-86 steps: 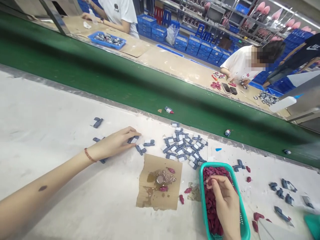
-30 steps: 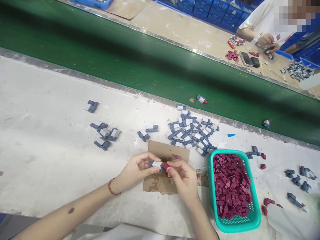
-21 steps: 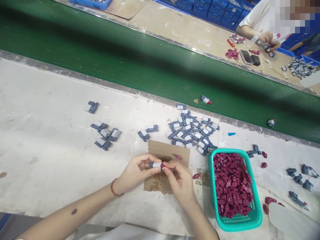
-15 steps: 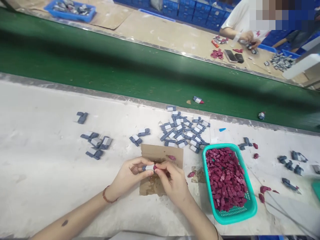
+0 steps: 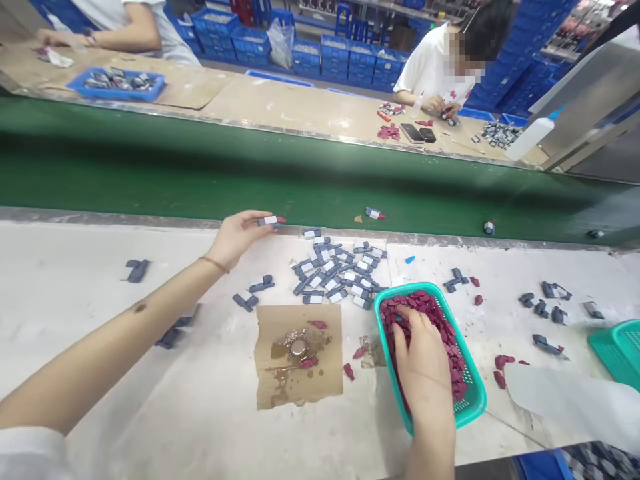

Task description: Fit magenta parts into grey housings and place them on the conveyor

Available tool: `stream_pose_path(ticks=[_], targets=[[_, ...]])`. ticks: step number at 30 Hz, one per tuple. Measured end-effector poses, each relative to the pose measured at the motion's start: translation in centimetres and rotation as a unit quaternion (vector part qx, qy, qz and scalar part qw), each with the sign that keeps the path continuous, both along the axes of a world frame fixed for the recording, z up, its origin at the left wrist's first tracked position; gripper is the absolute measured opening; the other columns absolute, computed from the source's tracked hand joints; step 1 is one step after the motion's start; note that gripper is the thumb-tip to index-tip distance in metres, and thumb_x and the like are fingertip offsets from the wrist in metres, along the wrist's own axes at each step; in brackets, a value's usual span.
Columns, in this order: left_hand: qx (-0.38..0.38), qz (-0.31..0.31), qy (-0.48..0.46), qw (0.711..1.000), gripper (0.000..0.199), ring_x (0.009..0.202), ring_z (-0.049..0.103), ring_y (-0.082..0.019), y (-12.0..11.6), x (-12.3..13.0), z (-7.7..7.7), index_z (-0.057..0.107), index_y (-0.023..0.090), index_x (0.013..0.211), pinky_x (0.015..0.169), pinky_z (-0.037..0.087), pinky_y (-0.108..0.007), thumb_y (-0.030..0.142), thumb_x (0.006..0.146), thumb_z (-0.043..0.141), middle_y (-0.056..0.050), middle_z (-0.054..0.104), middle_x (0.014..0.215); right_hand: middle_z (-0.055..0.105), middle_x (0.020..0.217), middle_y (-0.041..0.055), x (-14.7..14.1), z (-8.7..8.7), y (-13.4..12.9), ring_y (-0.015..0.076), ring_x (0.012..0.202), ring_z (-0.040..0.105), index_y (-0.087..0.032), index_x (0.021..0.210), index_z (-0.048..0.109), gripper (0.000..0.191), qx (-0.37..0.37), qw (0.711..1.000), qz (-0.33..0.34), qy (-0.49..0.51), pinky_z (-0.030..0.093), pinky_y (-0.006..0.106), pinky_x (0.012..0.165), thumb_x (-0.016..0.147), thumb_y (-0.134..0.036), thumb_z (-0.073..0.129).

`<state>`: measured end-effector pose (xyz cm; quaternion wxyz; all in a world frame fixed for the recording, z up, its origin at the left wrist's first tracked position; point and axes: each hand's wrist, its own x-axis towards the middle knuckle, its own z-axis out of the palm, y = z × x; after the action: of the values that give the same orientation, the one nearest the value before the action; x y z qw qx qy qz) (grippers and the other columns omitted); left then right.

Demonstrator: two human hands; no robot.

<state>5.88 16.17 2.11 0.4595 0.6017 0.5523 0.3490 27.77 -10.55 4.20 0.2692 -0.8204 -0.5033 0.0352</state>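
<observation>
Near the edge of the green belt (image 5: 200,183), my left hand (image 5: 243,235) pinches a blue-grey and white piece (image 5: 271,221) with a maroon tip. My right hand (image 5: 421,353) reaches into the teal basket (image 5: 479,400), its fingers bent among the maroon pieces (image 5: 425,303); whether it grips one is hidden. Left of the basket lies a stained cardboard sheet (image 5: 325,387) bearing a round metal cap (image 5: 298,347) and a few maroon pieces. Behind it, several blue-grey and white pieces (image 5: 333,267) are heaped on the white table (image 5: 200,413).
Two finished-looking pieces (image 5: 374,213) rest on the belt, with another small one farther right. Across it, a person (image 5: 430,67) handles parts, and another person's arm (image 5: 135,33) is beside a blue tray (image 5: 160,87). A second teal basket (image 5: 617,347) stands far right.
My left hand has moved forward to the belt edge with the piece. My right hand has let go of it and gone into the basket. The view has shifted, uncovering the metal cap.
</observation>
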Motion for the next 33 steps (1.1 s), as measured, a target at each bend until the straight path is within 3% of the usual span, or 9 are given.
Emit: stream_pose_path(ticks=[5,10,13,16,20,24,28,30,33], targets=[[0.069,0.02,0.074,0.995,0.023,0.104,0.064,-0.029,5.0,1.0,-1.3,0.064,0.013,0.09,0.095,0.048,-0.04,0.021,0.068,0.066,-0.013,0.071,0.098,0.067,0.09,0.0087,1.8,-1.6,0.8,0.0252,0.078,0.06,-0.022,0.099,0.064,0.031,-0.011,0.996,0.067,-0.065,0.045,0.035,0.068,0.082,-0.004,0.045],[0.119,0.026,0.15,0.981,0.02,0.116,0.056,-0.033,5.0,-2.2,-1.0,0.064,0.015,0.088,0.104,0.038,-0.043,0.021,0.069,0.061,-0.014,0.068,0.109,0.066,0.084,0.0089,2.1,-1.8,1.9,0.024,0.072,0.061,-0.02,0.084,0.064,0.025,-0.051,0.996,0.061,-0.037,0.046,0.034,0.065,0.082,-0.006,0.044],[0.141,0.018,0.18,0.973,0.023,0.12,0.053,-0.032,3.1,-6.0,0.1,0.064,0.017,0.092,0.105,0.036,-0.04,0.025,0.071,0.059,-0.013,0.066,0.116,0.066,0.084,0.0091,2.3,-1.7,2.0,0.0246,0.073,0.062,-0.021,0.08,0.063,0.02,-0.018,0.999,0.042,0.003,0.048,0.037,0.069,0.086,-0.016,0.045],[0.143,-0.056,0.212,0.965,0.026,0.112,0.058,-0.033,-0.3,-10.0,1.2,0.066,0.02,0.091,0.1,0.041,-0.038,0.037,0.072,0.06,-0.011,0.068,0.11,0.067,0.093,0.0102,2.2,-1.2,1.9,0.026,0.085,0.064,-0.021,0.084,0.063,0.016,0.054,0.992,0.01,0.112,0.05,0.041,0.077,0.088,-0.03,0.05],[0.107,-0.185,0.27,0.939,0.04,0.104,0.06,-0.034,-5.8,-13.6,1.4,0.068,0.023,0.098,0.091,0.046,-0.038,0.054,0.073,0.06,-0.008,0.069,0.109,0.071,0.097,0.0101,0.1,0.4,2.1,0.0244,0.09,0.068,-0.021,0.087,0.061,0.022,0.116,0.924,0.011,0.365,0.056,0.038,0.078,0.084,-0.044,0.062],[0.144,-0.183,0.329,0.915,0.037,0.095,0.061,-0.033,-9.0,-14.5,1.0,0.068,0.026,0.101,0.085,0.047,-0.039,0.052,0.076,0.058,-0.007,0.07,0.103,0.073,0.087,0.0077,-3.5,2.1,2.8,0.0204,0.071,0.07,-0.021,0.085,0.062,0.027,0.095,0.864,0.059,0.491,0.059,0.033,0.066,0.082,-0.048,0.065],[0.175,-0.173,0.358,0.9,0.034,0.093,0.061,-0.034,-9.6,-14.2,0.6,0.067,0.024,0.101,0.082,0.048,-0.041,0.046,0.079,0.052,-0.008,0.071,0.099,0.074,0.089,0.0078,-6.4,1.5,3.9,0.0196,0.075,0.071,-0.02,0.087,0.064,0.023,0.065,0.828,0.088,0.55,0.059,0.032,0.069,0.083,-0.043,0.064],[0.18,-0.166,0.359,0.901,0.036,0.095,0.062,-0.035,-9.7,-13.8,0.4,0.066,0.023,0.102,0.082,0.048,-0.044,0.044,0.082,0.046,-0.011,0.07,0.102,0.073,0.089,0.0074,-7.2,0.3,4.3,0.0193,0.076,0.07,-0.019,0.087,0.065,0.02,0.065,0.83,0.098,0.545,0.059,0.032,0.07,0.083,-0.039,0.063],[0.178,-0.137,0.323,0.919,0.039,0.096,0.062,-0.035,-10.4,-12.6,0.2,0.064,0.022,0.107,0.08,0.049,-0.044,0.044,0.084,0.042,-0.013,0.067,0.109,0.071,0.084,0.0055,-7.8,-1.5,4.5,0.0192,0.076,0.068,-0.02,0.083,0.067,0.011,0.069,0.871,0.127,0.47,0.057,0.03,0.068,0.084,-0.029,0.061]])
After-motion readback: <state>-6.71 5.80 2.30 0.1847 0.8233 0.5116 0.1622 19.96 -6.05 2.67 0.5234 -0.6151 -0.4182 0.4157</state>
